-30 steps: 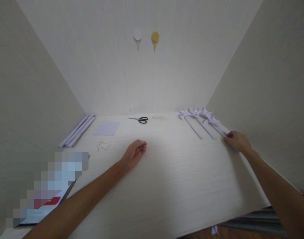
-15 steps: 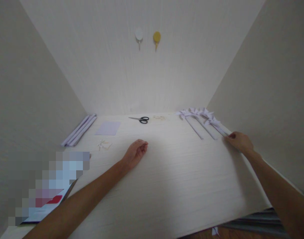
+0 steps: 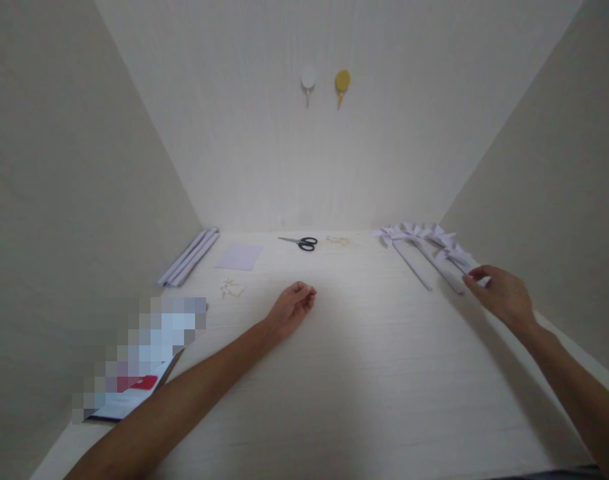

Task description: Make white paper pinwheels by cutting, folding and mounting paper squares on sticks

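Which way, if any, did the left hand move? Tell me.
No. The left hand keeps its place against the scissors; only the camera shifted.

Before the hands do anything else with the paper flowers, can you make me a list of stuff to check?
1. Right hand at the stick end of the nearest paper flower: ok.
2. Firm pinch on that stick: cannot tell, the fingertips hide it.
3. Left hand resting on the table, holding nothing: ok.
4. Scissors closed and far from both hands: ok.
5. Other paper flowers crowded against the nearest one, might snag: not ok.
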{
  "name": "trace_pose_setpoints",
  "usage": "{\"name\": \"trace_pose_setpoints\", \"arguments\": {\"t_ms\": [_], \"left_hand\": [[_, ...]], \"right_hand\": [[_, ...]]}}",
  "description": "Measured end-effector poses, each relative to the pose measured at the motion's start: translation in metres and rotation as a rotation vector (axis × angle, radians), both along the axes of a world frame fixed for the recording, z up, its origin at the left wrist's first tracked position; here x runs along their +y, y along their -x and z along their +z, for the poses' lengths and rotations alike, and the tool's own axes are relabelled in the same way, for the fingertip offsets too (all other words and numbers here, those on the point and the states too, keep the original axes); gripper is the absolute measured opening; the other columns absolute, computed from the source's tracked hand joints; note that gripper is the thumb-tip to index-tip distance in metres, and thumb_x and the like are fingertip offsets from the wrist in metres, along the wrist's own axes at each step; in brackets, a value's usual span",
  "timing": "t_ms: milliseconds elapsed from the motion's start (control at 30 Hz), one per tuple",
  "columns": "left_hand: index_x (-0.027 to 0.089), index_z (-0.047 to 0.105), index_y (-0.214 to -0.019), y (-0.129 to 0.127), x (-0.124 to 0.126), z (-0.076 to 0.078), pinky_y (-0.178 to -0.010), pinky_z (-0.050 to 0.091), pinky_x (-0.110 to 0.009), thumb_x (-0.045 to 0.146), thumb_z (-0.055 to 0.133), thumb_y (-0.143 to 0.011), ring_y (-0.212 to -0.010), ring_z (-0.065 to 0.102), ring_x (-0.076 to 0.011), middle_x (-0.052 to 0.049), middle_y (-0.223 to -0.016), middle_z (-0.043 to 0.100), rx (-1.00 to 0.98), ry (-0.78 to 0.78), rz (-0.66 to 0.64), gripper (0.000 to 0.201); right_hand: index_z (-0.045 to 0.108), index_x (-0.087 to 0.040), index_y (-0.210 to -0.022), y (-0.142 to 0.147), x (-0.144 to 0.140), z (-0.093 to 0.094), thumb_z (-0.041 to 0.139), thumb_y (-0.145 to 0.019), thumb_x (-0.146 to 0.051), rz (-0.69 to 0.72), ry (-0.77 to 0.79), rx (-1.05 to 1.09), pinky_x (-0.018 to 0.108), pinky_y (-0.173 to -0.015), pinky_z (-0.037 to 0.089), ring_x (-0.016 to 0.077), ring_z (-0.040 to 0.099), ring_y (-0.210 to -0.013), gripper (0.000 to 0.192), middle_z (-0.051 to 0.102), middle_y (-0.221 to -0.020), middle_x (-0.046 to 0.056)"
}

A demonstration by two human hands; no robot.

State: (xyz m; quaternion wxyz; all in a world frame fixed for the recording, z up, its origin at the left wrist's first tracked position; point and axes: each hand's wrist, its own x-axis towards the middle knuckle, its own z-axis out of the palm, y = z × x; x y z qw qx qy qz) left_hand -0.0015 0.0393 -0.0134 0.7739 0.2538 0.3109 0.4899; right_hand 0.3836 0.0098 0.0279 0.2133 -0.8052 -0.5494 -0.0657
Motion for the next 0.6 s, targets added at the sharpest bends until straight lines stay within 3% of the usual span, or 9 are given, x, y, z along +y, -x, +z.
{"name": "trace_pose_setpoints", "arguments": {"t_ms": [100, 267, 400, 500, 600], "left_hand": [[0.010, 0.051, -0.058, -0.001, 0.000, 0.000, -0.053, 0.043, -0.013, 0.004, 0.050, -0.072, -0.055, 0.053, -0.0048, -0.003, -0.061, 0.057, 0.003, 0.004, -0.002, 0.015], [0.011, 0.052, -0.058, -0.002, 0.001, -0.001, -0.052, 0.043, -0.014, 0.005, 0.049, -0.072, -0.054, 0.053, -0.0053, -0.003, -0.059, 0.057, -0.010, 0.014, 0.016, 0.016], [0.011, 0.051, -0.056, -0.002, 0.002, -0.003, -0.054, 0.044, -0.015, 0.011, 0.047, -0.075, -0.054, 0.053, -0.0056, -0.003, -0.059, 0.057, -0.030, 0.029, 0.029, 0.019], [0.012, 0.047, -0.049, -0.003, 0.001, -0.003, -0.055, 0.044, -0.016, 0.016, 0.045, -0.077, -0.052, 0.052, -0.0053, -0.004, -0.057, 0.056, -0.042, 0.021, 0.022, 0.028], [0.013, 0.040, -0.042, -0.003, -0.001, -0.003, -0.054, 0.042, -0.015, 0.019, 0.048, -0.076, -0.051, 0.051, -0.0048, -0.003, -0.054, 0.054, -0.046, -0.015, 0.020, 0.034]], "right_hand": [[0.056, -0.017, -0.069, 0.046, 0.002, 0.004, 0.057, -0.068, -0.030, 0.157, -0.081, 0.166, 0.030, -0.056, 0.034, 0.0146, 0.048, -0.051, 0.013, 0.056, -0.060, 0.006], [0.054, -0.016, -0.061, 0.154, 0.006, -0.005, 0.057, -0.064, -0.037, 0.516, -0.115, 0.704, 0.023, -0.046, 0.032, 0.0102, 0.045, -0.047, 0.022, 0.054, -0.059, 0.001], [0.049, -0.016, -0.058, 0.230, 0.008, -0.022, 0.053, -0.070, -0.038, 0.570, -0.150, 1.056, 0.021, -0.040, 0.025, 0.0072, 0.035, -0.041, 0.025, 0.045, -0.049, -0.004], [0.041, -0.018, -0.053, 0.263, 0.010, -0.031, 0.046, -0.076, -0.039, 0.577, -0.182, 1.075, 0.021, -0.040, 0.024, 0.0072, 0.031, -0.041, 0.031, 0.037, -0.044, -0.006], [0.037, -0.019, -0.051, 0.277, 0.013, -0.037, 0.043, -0.078, -0.038, 0.571, -0.211, 1.062, 0.021, -0.041, 0.024, 0.0077, 0.030, -0.042, 0.033, 0.033, -0.043, -0.007]]}}
